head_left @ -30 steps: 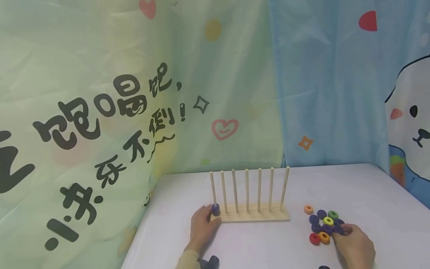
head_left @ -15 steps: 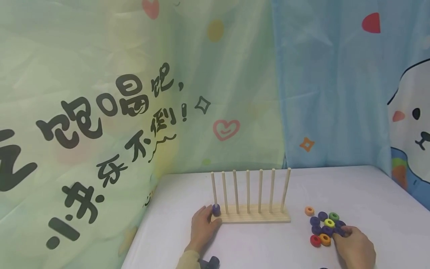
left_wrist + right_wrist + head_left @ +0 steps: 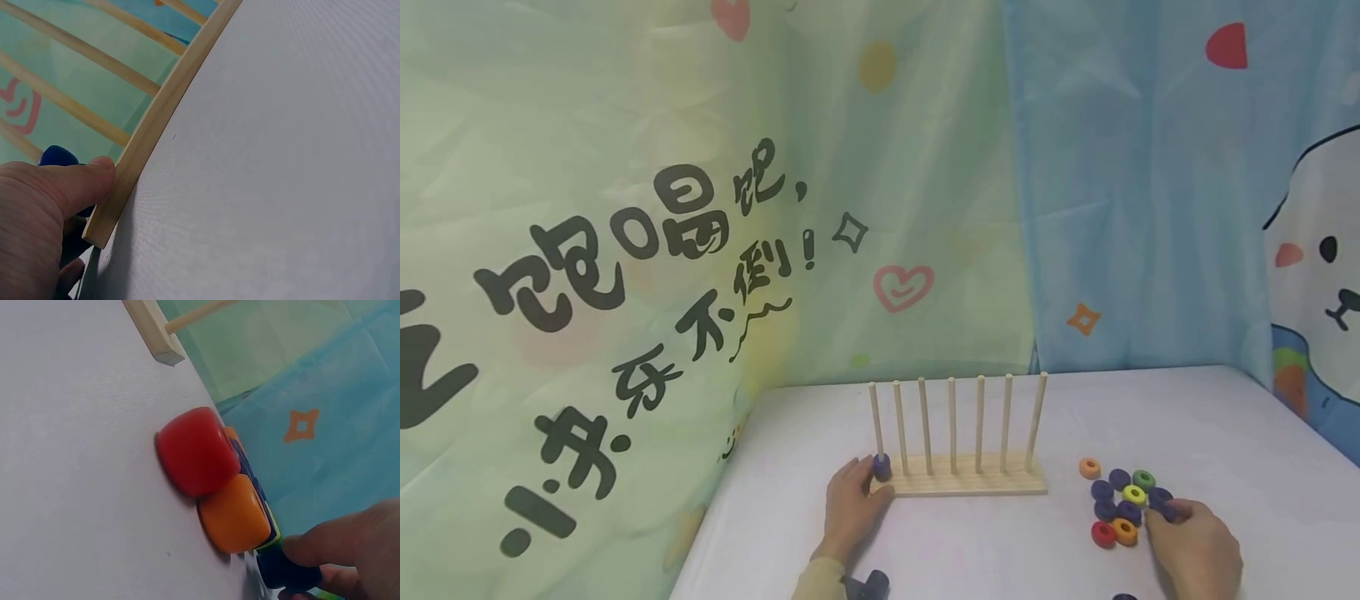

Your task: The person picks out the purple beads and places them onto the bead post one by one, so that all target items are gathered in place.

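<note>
My left hand (image 3: 853,504) grips the left end of a wooden peg rack (image 3: 962,482). In the left wrist view, the thumb (image 3: 90,184) lies against the base's edge and other fingers are partly hidden behind it. A dark blue bead (image 3: 882,467) sits at the bottom of the leftmost peg. Over on the right, my right hand (image 3: 1198,542) pinches another dark blue bead (image 3: 284,570) between thumb and fingers, at the near right side of a cluster of beads. Closest to the right wrist camera are a red bead (image 3: 197,453) and an orange bead (image 3: 234,515).
The cluster also has several dark blue beads (image 3: 1103,509), a yellow bead (image 3: 1133,496) and a green bead (image 3: 1144,479). A light orange bead (image 3: 1090,468) lies just left of them. Printed curtains (image 3: 925,208) hang behind the white table (image 3: 970,550).
My right hand has shifted slightly to the right with the dark blue bead, widening the gap to the nearby orange bead. The left hand and rack hold still.
</note>
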A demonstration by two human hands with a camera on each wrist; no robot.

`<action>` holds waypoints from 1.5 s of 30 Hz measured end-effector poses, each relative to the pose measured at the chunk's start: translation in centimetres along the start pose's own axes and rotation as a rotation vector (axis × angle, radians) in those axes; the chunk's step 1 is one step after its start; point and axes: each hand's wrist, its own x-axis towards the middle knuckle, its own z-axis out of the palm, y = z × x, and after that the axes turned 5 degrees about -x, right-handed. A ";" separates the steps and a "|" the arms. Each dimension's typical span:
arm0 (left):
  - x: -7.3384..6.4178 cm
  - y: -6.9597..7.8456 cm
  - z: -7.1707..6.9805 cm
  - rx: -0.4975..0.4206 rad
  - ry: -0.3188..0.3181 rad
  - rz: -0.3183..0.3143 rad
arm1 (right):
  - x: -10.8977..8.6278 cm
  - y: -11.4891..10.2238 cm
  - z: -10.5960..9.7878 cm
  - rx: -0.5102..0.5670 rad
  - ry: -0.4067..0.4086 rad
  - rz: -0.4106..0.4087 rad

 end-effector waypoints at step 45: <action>0.3 -0.3 0.1 0.002 -0.004 0.001 | -2.7 -3.4 1.3 0.217 0.060 -0.374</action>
